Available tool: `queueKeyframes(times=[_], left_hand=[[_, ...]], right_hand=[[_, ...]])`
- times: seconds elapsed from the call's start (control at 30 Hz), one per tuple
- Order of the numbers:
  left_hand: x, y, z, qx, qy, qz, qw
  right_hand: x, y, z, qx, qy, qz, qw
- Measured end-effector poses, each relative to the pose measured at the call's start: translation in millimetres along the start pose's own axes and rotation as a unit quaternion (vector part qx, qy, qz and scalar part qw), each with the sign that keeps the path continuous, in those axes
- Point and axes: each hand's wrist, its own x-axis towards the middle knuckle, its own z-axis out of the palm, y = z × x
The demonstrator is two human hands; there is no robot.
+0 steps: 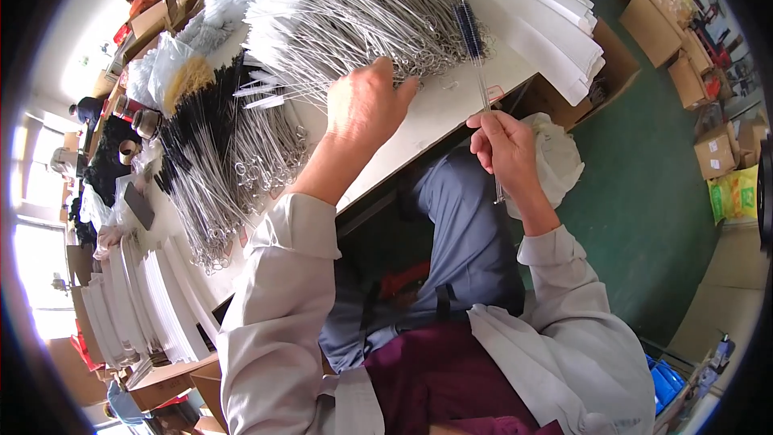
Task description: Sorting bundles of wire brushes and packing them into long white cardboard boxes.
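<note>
My right hand [507,145] is closed around the thin wire handles of a few tube brushes. Their dark bristle heads [467,28] point up and away, near the right end of a large heap of wire-handled brushes [354,20]. The looped handle ends stick out below my fist. My left hand [364,105] is over the table edge at the near side of the heap. Its fingers are curled and partly hidden, with the thumb toward the right. Thin wires run beside it toward white-bristled brushes [262,93]; what it grips, if anything, is hidden.
Black-bristled brushes [201,153] lie in a bunch on the white table [411,125], left of my left arm. White strips [153,298] stand at the near left; white sheets [539,24] lie at the far right. Cardboard boxes [652,28] stand on the green floor. A white bag [555,157] hangs behind my right hand.
</note>
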Motion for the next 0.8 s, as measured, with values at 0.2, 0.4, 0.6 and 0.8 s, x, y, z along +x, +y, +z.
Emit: queueKeyframes(times=[0.2, 0.4, 0.6, 0.8], left_hand=[[2, -5, 6, 0.021, 0.004, 0.03, 0.999], [-4, -11, 7, -0.016, 0.003, 0.026, 1.0], [-13, -15, 12, -0.033, 0.085, 0.123, 0.988], [-20, 0, 5, -0.001, 0.054, 0.074, 0.996]], right_hand=[[3, 6, 1, 0.024, -0.003, 0.0, 1.0], [8, 2, 0, 0.017, 0.001, -0.018, 1.0], [13, -5, 6, 0.029, -0.008, -0.021, 0.999], [24, -18, 11, 0.023, -0.012, -0.048, 0.999]])
